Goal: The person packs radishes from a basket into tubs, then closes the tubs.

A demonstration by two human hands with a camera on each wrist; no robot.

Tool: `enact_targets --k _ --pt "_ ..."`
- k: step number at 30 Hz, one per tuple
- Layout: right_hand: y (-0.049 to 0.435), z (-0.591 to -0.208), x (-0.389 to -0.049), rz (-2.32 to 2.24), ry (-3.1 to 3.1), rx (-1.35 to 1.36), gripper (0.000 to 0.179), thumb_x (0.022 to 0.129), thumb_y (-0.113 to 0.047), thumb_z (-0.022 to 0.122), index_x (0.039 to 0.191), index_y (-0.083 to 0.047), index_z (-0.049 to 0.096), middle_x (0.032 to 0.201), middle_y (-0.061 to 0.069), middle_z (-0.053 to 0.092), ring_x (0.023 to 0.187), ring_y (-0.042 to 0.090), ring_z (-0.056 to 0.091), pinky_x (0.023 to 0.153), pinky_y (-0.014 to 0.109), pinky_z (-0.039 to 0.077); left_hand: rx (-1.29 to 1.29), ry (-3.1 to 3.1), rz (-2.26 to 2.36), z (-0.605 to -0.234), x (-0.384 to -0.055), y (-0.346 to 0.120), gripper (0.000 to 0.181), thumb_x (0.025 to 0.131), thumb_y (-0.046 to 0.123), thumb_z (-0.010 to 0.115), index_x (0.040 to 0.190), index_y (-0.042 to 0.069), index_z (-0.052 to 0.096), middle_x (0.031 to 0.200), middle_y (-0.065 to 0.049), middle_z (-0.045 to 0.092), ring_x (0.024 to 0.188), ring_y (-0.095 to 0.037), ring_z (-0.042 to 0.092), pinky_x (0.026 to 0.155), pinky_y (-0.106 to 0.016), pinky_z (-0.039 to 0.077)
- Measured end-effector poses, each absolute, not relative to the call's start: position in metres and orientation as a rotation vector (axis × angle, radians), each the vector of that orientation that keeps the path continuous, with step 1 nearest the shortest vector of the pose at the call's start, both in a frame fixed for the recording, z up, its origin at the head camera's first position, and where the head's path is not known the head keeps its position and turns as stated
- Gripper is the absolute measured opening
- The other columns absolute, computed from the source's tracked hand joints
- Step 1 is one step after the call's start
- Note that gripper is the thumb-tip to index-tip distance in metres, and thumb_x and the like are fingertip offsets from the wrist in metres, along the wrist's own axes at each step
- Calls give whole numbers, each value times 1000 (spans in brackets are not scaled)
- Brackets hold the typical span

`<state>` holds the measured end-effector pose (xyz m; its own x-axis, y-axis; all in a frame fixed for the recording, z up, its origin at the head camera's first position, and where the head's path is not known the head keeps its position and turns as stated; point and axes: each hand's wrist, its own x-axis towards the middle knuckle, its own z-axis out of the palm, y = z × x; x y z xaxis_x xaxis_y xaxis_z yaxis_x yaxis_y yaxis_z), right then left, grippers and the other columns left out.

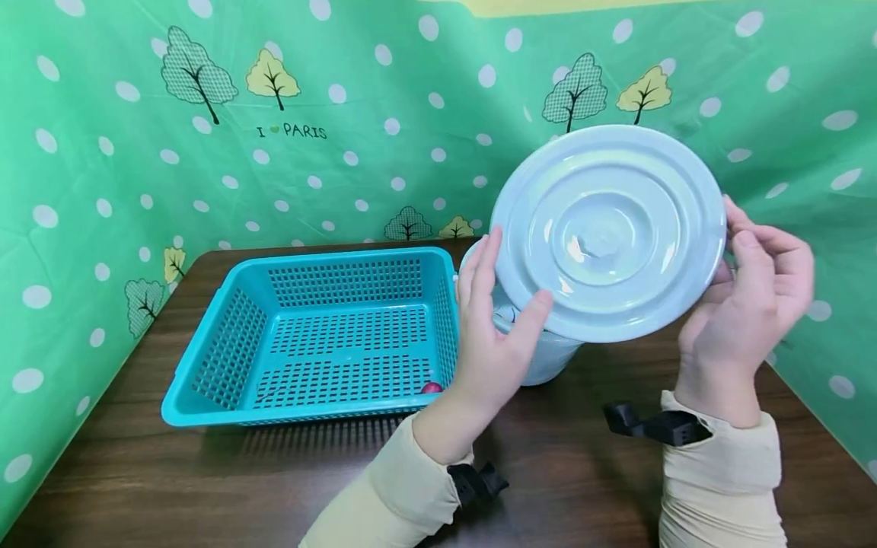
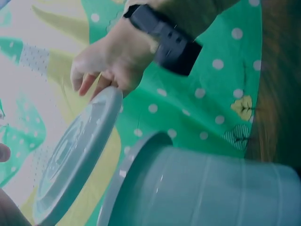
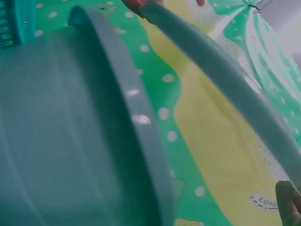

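A round pale blue bucket lid (image 1: 617, 175) with raised rings is tilted in the air, its top facing the head camera. My left hand (image 1: 488, 346) holds its lower left edge, the thumb over the top face. At the right edge my right hand (image 1: 750, 304) grips the rim with bent fingers. Behind and below the lid stands the matching pale blue bucket (image 1: 548, 359), mostly hidden in the head view. Both wrist views show a gap between the lid (image 2: 80, 150) and the rim of the bucket (image 2: 211, 188).
Left of the bucket, a turquoise plastic basket (image 1: 233, 266) with slotted walls holds a small dark pink round object (image 1: 432, 387) in its near right corner. Both stand on a dark wooden table (image 1: 274, 487). A green dotted cloth (image 1: 384, 99) hangs behind and along the sides.
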<state>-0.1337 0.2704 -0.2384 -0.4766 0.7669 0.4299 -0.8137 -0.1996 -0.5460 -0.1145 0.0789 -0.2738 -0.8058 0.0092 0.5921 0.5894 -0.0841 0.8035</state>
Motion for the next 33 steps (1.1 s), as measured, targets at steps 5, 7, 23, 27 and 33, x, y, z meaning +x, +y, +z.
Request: enact_targets --k 5,7,23,27,33 --pt "265 -246 -142 1922 -978 123 9 89 6 60 96 11 58 114 28 62 120 39 59 99 38 53 -525 -1746 -2048 -272 -127 69 58 93 15 59 147 6 42 157 -6 36 146 -14 30 111 -44 37" --pt "263 -250 -145 1936 -1016 126 10 89 6 60 98 11 60 117 26 61 122 37 58 99 36 53 -487 -1725 -2085 -272 -131 66 55 92 13 59 145 5 43 154 -6 40 145 -14 33 111 -44 36" --pt "260 -268 -158 1988 -1198 44 17 95 -6 63 105 8 64 118 19 66 121 29 61 103 30 50 -201 -1682 -2446 -269 -156 52 48 93 7 60 140 12 47 146 -3 49 133 -17 47 103 -40 49" --pt "263 -271 -162 2006 -1212 -48 19 94 -10 65 102 7 66 115 18 69 116 27 65 100 29 52 -173 -1728 -2463 -269 -157 53 50 93 8 60 140 14 45 146 -3 49 135 -18 42 105 -42 45" --pt "270 -279 -169 2002 -1318 -192 17 93 -14 68 98 3 67 106 12 70 108 23 68 95 25 53 -164 -1861 -2445 -271 -157 54 53 93 10 62 143 15 44 151 -3 44 135 -20 42 105 -44 42"
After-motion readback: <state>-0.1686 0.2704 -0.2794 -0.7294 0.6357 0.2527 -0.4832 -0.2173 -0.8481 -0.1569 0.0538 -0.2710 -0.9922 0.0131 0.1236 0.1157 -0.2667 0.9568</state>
